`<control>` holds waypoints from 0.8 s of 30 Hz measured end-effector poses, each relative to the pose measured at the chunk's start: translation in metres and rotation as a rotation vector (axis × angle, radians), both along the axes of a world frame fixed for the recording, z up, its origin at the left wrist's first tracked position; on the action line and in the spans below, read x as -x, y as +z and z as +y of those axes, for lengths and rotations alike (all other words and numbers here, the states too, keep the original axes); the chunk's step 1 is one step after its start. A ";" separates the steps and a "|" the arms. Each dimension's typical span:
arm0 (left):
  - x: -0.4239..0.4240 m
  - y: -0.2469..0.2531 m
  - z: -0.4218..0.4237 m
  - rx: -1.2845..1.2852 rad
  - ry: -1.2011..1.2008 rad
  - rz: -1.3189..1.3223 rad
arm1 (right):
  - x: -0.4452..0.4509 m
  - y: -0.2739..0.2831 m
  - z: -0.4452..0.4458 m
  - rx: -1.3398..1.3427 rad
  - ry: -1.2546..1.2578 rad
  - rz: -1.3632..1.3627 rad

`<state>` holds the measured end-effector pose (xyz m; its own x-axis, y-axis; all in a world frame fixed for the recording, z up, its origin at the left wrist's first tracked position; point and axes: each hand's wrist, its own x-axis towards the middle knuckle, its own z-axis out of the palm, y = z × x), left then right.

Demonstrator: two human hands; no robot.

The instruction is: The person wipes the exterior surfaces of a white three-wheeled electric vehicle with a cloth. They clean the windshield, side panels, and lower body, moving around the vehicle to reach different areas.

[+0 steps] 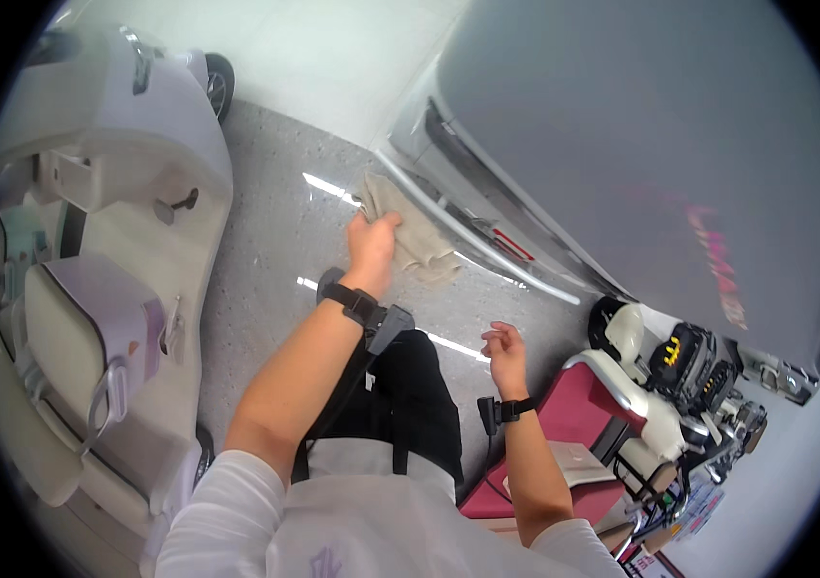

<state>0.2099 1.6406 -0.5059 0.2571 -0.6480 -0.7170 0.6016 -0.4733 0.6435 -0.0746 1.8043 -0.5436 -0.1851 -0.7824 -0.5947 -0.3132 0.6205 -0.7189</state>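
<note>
My left hand (pixel 372 249) grips a folded beige cloth (pixel 417 235), which hangs loosely over the floor and partly overlaps a curved whitish rail (pixel 482 242). Lower right, my right hand (pixel 505 357) is raised with its fingers loosely bent and slightly apart. Nothing is in it. Beyond the rail rises a large grey panel (pixel 619 130) bearing pink writing. A dark slot (pixel 475 180) runs along the panel's near edge, with a red-edged piece (pixel 513 246) in it. Each of my wrists wears a black strap with a small device.
To my left stands a small white open-sided vehicle (pixel 215 188) with cream seats (pixel 63 318) and a pedal (pixel 177 206). A dark red seat (pixel 583 394) and several scooter-like machines crowd the right side, near a black bag (pixel 681 357). The floor (pixel 258 217) is grey and speckled.
</note>
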 end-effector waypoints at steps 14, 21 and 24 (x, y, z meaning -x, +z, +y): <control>-0.080 -0.255 -0.125 0.619 -0.059 -0.654 | 0.037 -0.323 -0.152 0.243 0.823 0.930; -0.069 -0.210 -0.205 0.908 -0.053 -0.806 | 0.112 -0.347 -0.107 0.212 0.714 1.025; -0.049 -0.183 -0.214 1.003 -0.082 -1.010 | 0.124 -0.336 -0.101 0.152 0.670 1.053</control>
